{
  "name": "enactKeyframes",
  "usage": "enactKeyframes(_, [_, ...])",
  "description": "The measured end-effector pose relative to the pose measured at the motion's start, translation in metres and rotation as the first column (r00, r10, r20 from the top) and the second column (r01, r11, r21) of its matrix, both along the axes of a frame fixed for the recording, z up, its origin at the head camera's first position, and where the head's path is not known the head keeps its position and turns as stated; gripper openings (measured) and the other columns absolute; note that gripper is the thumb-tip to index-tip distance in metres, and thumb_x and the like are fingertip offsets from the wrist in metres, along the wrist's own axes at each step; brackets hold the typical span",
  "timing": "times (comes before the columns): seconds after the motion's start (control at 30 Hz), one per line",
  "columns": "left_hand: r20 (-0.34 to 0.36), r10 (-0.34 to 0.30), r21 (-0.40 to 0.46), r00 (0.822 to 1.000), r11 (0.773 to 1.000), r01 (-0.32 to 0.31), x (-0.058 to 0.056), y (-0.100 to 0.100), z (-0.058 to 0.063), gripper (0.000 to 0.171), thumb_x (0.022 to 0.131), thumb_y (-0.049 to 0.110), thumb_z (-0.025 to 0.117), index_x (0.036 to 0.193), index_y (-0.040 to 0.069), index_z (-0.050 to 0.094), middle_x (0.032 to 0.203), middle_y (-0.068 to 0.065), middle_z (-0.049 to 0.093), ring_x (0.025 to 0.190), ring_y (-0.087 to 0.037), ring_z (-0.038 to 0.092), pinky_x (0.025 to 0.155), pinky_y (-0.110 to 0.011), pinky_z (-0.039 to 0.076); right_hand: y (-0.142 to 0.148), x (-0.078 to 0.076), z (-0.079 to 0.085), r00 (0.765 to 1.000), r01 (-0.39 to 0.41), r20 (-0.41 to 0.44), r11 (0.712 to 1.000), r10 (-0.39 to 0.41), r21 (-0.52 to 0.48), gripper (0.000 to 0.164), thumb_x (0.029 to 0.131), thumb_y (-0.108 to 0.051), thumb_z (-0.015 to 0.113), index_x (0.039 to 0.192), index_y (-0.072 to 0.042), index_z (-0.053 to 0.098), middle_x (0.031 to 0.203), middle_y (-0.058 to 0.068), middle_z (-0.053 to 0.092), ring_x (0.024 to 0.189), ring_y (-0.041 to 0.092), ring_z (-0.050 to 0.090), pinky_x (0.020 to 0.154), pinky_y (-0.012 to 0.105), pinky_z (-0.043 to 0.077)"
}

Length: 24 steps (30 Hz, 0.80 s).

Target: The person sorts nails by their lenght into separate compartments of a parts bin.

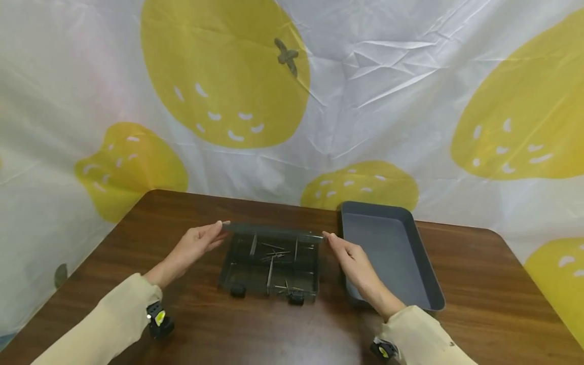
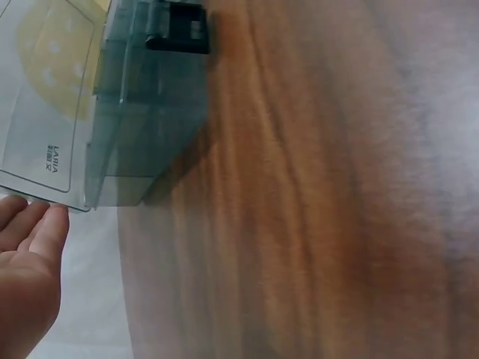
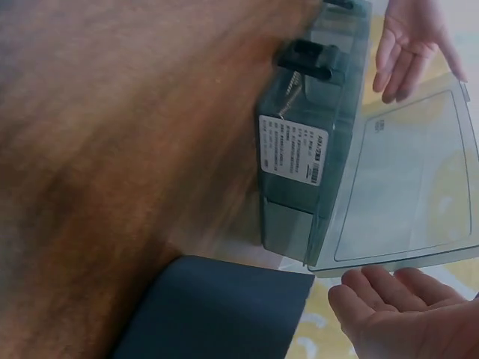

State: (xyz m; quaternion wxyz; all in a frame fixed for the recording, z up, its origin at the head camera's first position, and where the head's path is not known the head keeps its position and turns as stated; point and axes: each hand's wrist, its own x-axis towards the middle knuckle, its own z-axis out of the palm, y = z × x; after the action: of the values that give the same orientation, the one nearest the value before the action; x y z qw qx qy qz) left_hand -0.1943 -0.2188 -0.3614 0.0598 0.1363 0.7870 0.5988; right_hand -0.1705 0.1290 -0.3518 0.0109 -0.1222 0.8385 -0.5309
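Observation:
A translucent grey-green compartment box (image 1: 246,272) stands on the table with its hinged lid (image 1: 274,231) raised. Thin metal pieces (image 1: 276,253), too small to identify, lie in a rear compartment and at the front right. My left hand (image 1: 193,247) touches the lid's left edge with its fingertips, as the left wrist view also shows. On the other side, the extended fingers of my right hand (image 1: 358,263) touch the lid's right edge. In the right wrist view a printed label (image 3: 292,149) is on the box's side. Two black latches (image 1: 237,290) hang at its front.
A dark grey rectangular tray (image 1: 388,253) is right of the box, partly under my right forearm. The brown wooden table (image 1: 182,329) ends at a white cloth (image 1: 347,101) printed with yellow fruit. Each sleeve cuff has a black wrist camera (image 1: 159,319).

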Motion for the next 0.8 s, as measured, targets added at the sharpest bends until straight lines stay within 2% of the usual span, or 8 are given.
enactKeyframes(0.1, [-0.034, -0.028, -0.033, 0.999, 0.999, 0.027, 0.004, -0.004, -0.005, 0.054, 0.103, 0.032, 0.039, 0.139, -0.007, 0.04, 0.146, -0.023, 0.035, 0.131, -0.037, 0.04, 0.103, -0.044, 0.036, 0.001, 0.005, -0.002, 0.999, -0.019, -0.03, 0.997, 0.022, 0.069, 0.049, 0.099, -0.039, 0.045, 0.139, -0.01, 0.048, 0.139, 0.012, 0.049, 0.128, 0.027, 0.047, 0.104, 0.047, 0.038])
enactKeyframes(0.27, [-0.116, -0.041, -0.2, 0.992, 0.98, 0.018, 0.014, -0.011, -0.011, 0.048, 0.1, 0.029, 0.047, 0.141, 0.003, 0.044, 0.144, -0.017, 0.041, 0.128, -0.034, 0.045, 0.101, -0.05, 0.039, 0.002, 0.011, -0.008, 0.998, -0.038, -0.044, 0.99, 0.044, 0.139, 0.053, 0.093, -0.033, 0.059, 0.138, -0.008, 0.048, 0.137, 0.015, 0.052, 0.117, 0.028, 0.057, 0.094, 0.044, 0.047])
enactKeyframes(0.37, [-0.146, -0.066, -0.274, 0.987, 0.961, 0.023, 0.019, -0.015, -0.014, 0.049, 0.097, 0.029, 0.053, 0.141, 0.007, 0.045, 0.141, -0.015, 0.045, 0.125, -0.029, 0.048, 0.098, -0.043, 0.045, 0.004, 0.014, -0.01, 0.994, -0.062, -0.074, 0.977, 0.078, 0.203, 0.058, 0.09, -0.032, 0.064, 0.138, -0.003, 0.048, 0.135, 0.016, 0.052, 0.118, 0.029, 0.056, 0.094, 0.044, 0.047])
enactKeyframes(0.5, [-0.16, -0.116, -0.285, 0.98, 0.956, 0.067, 0.024, -0.018, -0.019, 0.052, 0.094, 0.025, 0.059, 0.141, 0.006, 0.044, 0.141, -0.017, 0.044, 0.124, -0.028, 0.047, 0.091, -0.022, 0.048, 0.004, 0.021, -0.013, 0.988, -0.08, -0.105, 0.955, 0.114, 0.284, 0.063, 0.087, -0.032, 0.067, 0.138, 0.0, 0.047, 0.135, 0.018, 0.052, 0.118, 0.031, 0.055, 0.094, 0.046, 0.047])
enactKeyframes(0.53, [-0.157, -0.129, -0.272, 0.979, 0.959, 0.083, 0.025, -0.018, -0.021, 0.053, 0.094, 0.024, 0.059, 0.141, 0.004, 0.043, 0.142, -0.018, 0.043, 0.125, -0.029, 0.046, 0.089, -0.019, 0.047, 0.003, 0.023, -0.014, 0.987, -0.079, -0.113, 0.95, 0.118, 0.303, 0.064, 0.087, -0.032, 0.068, 0.137, 0.0, 0.047, 0.133, 0.019, 0.053, 0.107, 0.03, 0.062, 0.091, 0.046, 0.049])
enactKeyframes(0.57, [-0.156, -0.137, -0.264, 0.978, 0.96, 0.092, 0.026, -0.019, -0.023, 0.054, 0.093, 0.023, 0.06, 0.141, 0.003, 0.043, 0.142, -0.019, 0.042, 0.125, -0.03, 0.046, 0.088, -0.017, 0.046, 0.002, 0.025, -0.014, 0.985, -0.076, -0.122, 0.944, 0.121, 0.321, 0.064, 0.086, -0.031, 0.069, 0.137, 0.0, 0.047, 0.126, 0.022, 0.057, 0.092, 0.027, 0.066, 0.087, 0.043, 0.051])
enactKeyframes(0.7, [-0.143, -0.162, -0.223, 0.976, 0.966, 0.128, 0.03, -0.019, -0.028, 0.057, 0.093, 0.02, 0.061, 0.141, -0.002, 0.04, 0.143, -0.023, 0.038, 0.125, -0.036, 0.045, 0.089, -0.021, 0.048, -0.002, 0.03, -0.017, 0.971, -0.068, -0.188, 0.922, 0.149, 0.381, 0.064, 0.084, -0.025, 0.071, 0.135, 0.005, 0.047, 0.122, 0.024, 0.059, 0.084, 0.025, 0.067, 0.082, 0.041, 0.053])
enactKeyframes(0.8, [-0.134, -0.169, -0.209, 0.976, 0.968, 0.139, 0.032, -0.019, -0.03, 0.058, 0.092, 0.019, 0.062, 0.141, -0.003, 0.039, 0.143, -0.024, 0.037, 0.124, -0.038, 0.046, 0.09, -0.024, 0.049, -0.005, 0.033, -0.019, 0.958, -0.043, -0.238, 0.906, 0.157, 0.422, 0.063, 0.083, -0.021, 0.073, 0.132, 0.008, 0.049, 0.129, 0.023, 0.055, 0.111, 0.034, 0.06, 0.088, 0.044, 0.051])
